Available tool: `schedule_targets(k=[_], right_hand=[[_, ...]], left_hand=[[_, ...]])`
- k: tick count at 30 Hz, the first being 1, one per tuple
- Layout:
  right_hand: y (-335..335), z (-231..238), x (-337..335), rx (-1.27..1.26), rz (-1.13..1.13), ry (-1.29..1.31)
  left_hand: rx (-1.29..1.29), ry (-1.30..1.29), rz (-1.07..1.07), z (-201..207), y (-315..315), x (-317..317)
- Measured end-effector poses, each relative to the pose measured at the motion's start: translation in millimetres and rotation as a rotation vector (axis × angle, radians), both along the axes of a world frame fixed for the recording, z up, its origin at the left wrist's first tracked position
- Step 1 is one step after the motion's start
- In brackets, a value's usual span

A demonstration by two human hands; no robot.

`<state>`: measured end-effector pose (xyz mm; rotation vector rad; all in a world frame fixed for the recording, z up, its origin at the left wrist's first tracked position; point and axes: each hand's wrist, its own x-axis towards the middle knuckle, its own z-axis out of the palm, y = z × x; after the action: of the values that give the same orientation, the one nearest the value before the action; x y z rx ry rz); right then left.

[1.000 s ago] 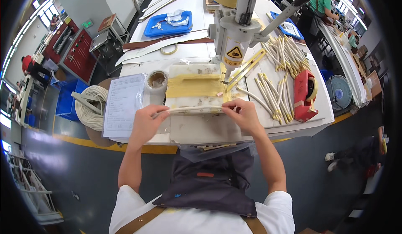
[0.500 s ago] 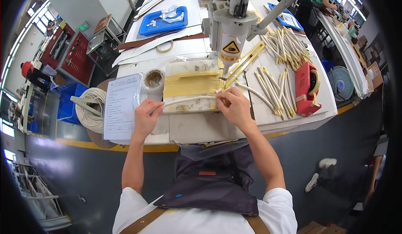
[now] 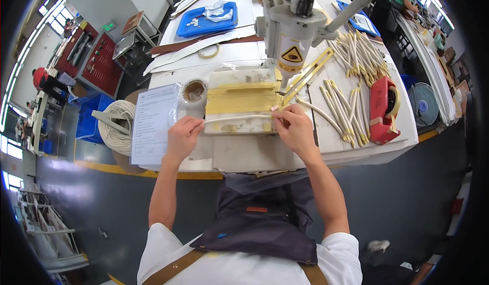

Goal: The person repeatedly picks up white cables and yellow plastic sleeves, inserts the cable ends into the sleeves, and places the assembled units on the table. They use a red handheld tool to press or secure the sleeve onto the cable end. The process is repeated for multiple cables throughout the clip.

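A short white cord (image 3: 238, 117) is stretched nearly straight between my two hands, along the near edge of a white block (image 3: 249, 126) covered partly with yellow tape (image 3: 239, 101). My left hand (image 3: 183, 136) pinches its left end, fingers closed. At the other end, my right hand (image 3: 296, 130) holds the cord between thumb and fingers, below the tip of a white press machine (image 3: 291, 38) with a warning label. A small pinkish piece (image 3: 275, 109) shows by the right fingertips; what it is I cannot tell.
Cut cords with yellow ends lie in a near bundle (image 3: 344, 112) and a far pile (image 3: 359, 56). A red tape dispenser (image 3: 382, 117) stands at right. Left are a clear tape roll (image 3: 194, 91), a paper sheet (image 3: 153, 124) and a cord coil (image 3: 118, 129). A blue tray (image 3: 206, 22) sits farther back.
The cord has gone from slightly bowed to nearly straight between my hands. Table and machine appear shifted a little right in the view. At lower right, another person's feet have moved.
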<state>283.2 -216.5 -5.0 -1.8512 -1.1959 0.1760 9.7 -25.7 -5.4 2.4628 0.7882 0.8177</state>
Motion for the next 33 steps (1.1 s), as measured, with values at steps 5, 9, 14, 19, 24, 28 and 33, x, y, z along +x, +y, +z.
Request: schedule_targets(k=[5,9,14,19,24,28,33], right_hand=[[2,-8,3,0.011,-0.006,-0.024],[1,-11,2,0.04,-0.015,-0.059],[-25,14,2,0.147,0.078,-0.048],[-130,89,60,0.334,-0.212,-0.087],[-216,131,162,-0.056,-0.752,0.067],[-222,121,197,-0.442,-0.664,0.336],[-215,116,211,-0.366,-0.591,0.55]], left_hand=[[0.0,0.041,0.02,6,-2,3],[-0.018,0.018,0.033,4,-5,7],[-0.041,-0.11,0.035,-10,0,3],[-0.666,-0.342,0.053,21,-42,-22],[-1.242,-0.346,-0.168,31,-114,-24],[-1.52,-0.079,-0.263,10,-147,-1],[-1.606,0.063,-0.397,6,-183,-8]])
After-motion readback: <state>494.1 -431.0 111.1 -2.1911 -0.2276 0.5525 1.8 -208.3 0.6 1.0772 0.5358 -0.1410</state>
